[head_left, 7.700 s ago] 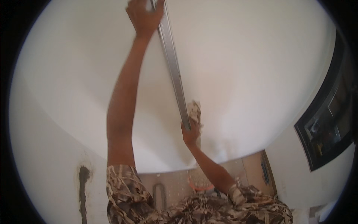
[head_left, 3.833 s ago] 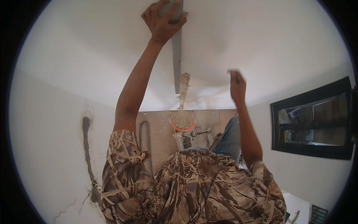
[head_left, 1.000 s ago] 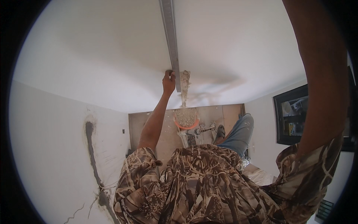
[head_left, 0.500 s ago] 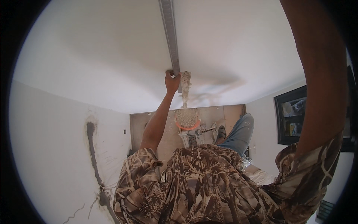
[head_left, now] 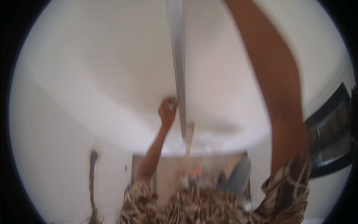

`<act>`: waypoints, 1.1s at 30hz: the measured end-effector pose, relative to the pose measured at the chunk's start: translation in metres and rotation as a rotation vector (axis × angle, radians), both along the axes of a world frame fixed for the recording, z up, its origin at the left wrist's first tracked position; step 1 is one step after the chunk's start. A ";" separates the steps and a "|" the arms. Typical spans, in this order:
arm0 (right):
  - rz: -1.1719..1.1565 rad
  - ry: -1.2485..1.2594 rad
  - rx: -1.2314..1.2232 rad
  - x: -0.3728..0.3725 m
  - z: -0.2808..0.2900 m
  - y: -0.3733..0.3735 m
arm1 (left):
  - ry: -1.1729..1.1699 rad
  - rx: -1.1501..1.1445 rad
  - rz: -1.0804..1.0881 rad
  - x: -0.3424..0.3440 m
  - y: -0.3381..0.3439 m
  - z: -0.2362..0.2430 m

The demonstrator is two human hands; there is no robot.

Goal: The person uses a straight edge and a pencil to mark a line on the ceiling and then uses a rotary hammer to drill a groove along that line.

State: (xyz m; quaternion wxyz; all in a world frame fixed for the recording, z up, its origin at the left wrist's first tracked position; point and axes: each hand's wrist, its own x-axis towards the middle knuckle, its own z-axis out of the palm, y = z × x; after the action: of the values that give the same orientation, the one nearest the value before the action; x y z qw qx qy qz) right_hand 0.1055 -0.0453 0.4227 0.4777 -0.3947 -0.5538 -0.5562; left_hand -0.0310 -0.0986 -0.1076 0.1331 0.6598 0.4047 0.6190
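Note:
A long grey metal bar [head_left: 178, 56] runs up the white wall [head_left: 123, 56] from its lower part to beyond the top edge, blurred by motion. My left hand [head_left: 167, 111] is closed beside the bar's left edge, round a small pale or silvery thing too smeared to name; whether it also touches the bar is unclear. Below it, a narrow rough plaster streak [head_left: 190, 134] shows beside the bar's lower end. My right arm [head_left: 276, 89] reaches up past the top edge, its hand out of view.
A dark-framed window [head_left: 332, 130] is on the right wall. The left wall has a dark grey filled groove [head_left: 93, 179]. Low down, blurred, are an orange-rimmed bucket [head_left: 189, 172], the brown floor [head_left: 145, 160] and my jeans-clad leg [head_left: 238, 175].
The whole view has shifted, with wall, bar end and floor now lower in the picture. My right arm has swung leftward; my left hand stays beside the bar.

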 end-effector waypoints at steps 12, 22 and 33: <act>0.286 0.328 -0.410 -0.018 -0.036 -0.070 | 0.380 0.654 0.231 0.007 0.014 0.170; 0.532 0.412 -0.279 -0.018 0.013 -0.048 | 0.473 0.568 0.314 -0.030 0.060 0.147; 0.816 0.289 0.132 0.000 0.154 -0.028 | 0.445 0.609 0.307 -0.027 0.085 0.147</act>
State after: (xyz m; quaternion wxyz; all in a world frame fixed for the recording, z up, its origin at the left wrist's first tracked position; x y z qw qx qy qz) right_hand 0.1053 -0.0731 0.5767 0.7553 -0.1859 -0.5549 -0.2950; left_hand -0.0580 -0.0132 0.0390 -0.2531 0.7187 0.3156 0.5655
